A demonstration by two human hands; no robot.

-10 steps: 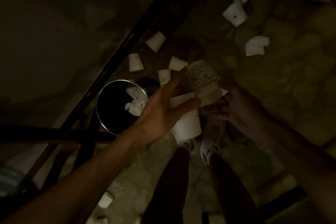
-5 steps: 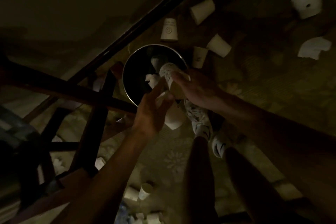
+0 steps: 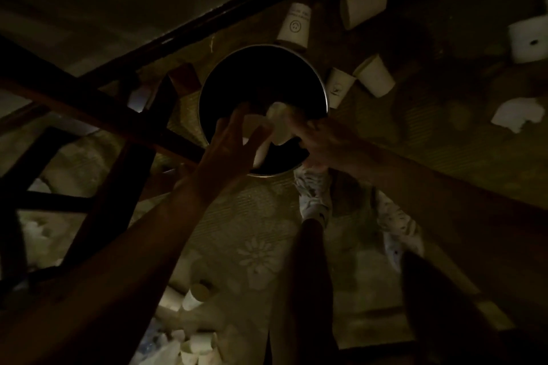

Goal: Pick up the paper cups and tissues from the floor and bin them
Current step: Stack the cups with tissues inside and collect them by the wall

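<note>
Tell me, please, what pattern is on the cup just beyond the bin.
A dark smiley face under small lettering on the cup, head view.

Bare forearms [image 3: 142, 252], pale shoes [image 3: 397, 225] with dark speckled pattern, white sock [image 3: 314, 212] with dark mark

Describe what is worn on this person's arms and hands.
The left hand and right hand are gloveless; the left forearm and right forearm are bare to the picture's edge, no sleeves. No watch, bracelet or ring shows, though the light is dim.
</note>
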